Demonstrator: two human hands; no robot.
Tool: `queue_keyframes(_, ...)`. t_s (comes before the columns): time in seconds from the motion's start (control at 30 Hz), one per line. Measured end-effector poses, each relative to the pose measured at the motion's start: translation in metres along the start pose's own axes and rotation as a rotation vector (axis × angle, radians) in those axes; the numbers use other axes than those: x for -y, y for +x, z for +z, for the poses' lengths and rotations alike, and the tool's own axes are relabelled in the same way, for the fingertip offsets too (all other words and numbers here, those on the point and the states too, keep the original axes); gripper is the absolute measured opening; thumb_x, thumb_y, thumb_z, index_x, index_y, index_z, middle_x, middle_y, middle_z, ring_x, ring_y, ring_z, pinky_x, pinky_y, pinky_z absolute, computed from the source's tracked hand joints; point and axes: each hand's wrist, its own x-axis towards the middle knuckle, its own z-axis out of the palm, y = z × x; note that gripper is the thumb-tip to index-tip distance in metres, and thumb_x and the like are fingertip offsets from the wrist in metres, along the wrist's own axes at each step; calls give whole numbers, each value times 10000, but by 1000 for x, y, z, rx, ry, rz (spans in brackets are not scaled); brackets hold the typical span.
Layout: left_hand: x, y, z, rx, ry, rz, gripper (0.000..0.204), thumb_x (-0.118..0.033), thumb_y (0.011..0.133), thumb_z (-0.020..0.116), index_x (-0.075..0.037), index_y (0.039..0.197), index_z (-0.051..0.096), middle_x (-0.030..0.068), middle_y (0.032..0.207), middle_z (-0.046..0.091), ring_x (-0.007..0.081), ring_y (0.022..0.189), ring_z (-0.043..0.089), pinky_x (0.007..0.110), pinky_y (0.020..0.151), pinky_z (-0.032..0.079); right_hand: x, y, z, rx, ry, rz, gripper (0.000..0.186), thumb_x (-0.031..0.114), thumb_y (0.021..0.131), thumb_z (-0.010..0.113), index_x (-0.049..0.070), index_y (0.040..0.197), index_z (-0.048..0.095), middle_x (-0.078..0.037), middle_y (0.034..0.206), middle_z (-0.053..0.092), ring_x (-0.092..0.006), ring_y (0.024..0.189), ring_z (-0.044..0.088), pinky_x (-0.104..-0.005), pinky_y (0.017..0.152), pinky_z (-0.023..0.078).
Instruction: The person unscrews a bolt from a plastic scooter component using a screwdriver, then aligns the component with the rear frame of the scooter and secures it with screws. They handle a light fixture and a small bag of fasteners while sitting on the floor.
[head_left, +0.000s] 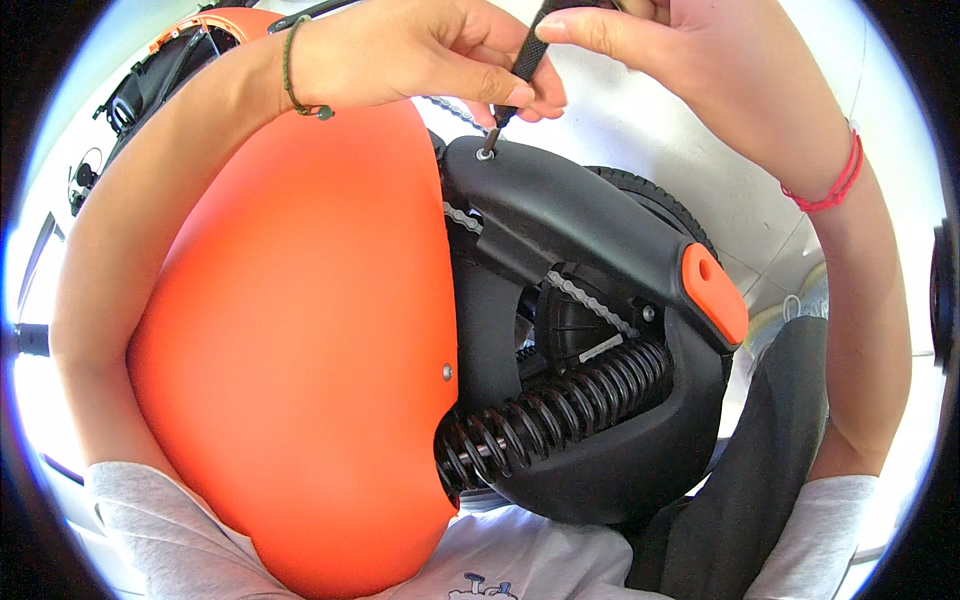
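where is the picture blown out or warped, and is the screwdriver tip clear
Head view: far left side washes out to white, and the floor is very bright; head view: fisheye distortion, with left forearm and right forearm looking bowed near the dark rim; head view: screwdriver tip at the screw reads clearly, without obvious blur.

The screwdriver handle (528,55) looks rough, the black cover (590,215) matt plastic.

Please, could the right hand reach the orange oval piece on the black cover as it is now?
Probably yes: nothing visible blocks the space between the right hand and the orange oval piece, though that hand holds the screwdriver, which may need releasing.
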Motion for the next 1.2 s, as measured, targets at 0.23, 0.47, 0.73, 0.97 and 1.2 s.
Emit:
queue_keyframes(0.23,1,-10,-6,96,480,-276,537,-187,794,699,-33,1288,554,147,1237,599,231,1139,575,359,1004,451,-12,-9,5,-117,463,286,184,133,913,650,-40,975,637,-3,634,571,-55,531,461,-213,482,353)
queue_keyframes(0.47,26,-4,0,178,454,-375,624,-255,738,787,2,1260,561,180,1132,621,280,1121,574,372,1001,437,-39,-34,8,-391,523,409,139,133,930,648,0,964,631,21,652,539,-49,550,457,-196,523,372)
queue_keyframes(0.73,40,1,-2,183,283,-396,608,-243,741,822,55,1204,563,135,986,627,214,945,581,331,850,462,-44,-36,24,64,502,389,171,235,942,637,64,933,635,39,739,547,-73,722,558,-262,673,471)
queue_keyframes(0.97,49,-1,-6,163,211,-386,588,-250,757,805,53,1199,564,126,962,632,205,922,586,324,845,461,-36,-27,78,267,349,366,392,373,893,621,-2,974,702,-210,849,693,-333,788,683,-381,753,525)
queue_keyframes(1.2,46,1,-5,192,294,-403,622,-297,767,796,56,1226,569,161,1039,643,256,1024,590,346,930,460,-45,-36,81,161,316,301,416,361,882,648,-33,1013,680,-197,827,688,-289,761,676,-371,734,523)
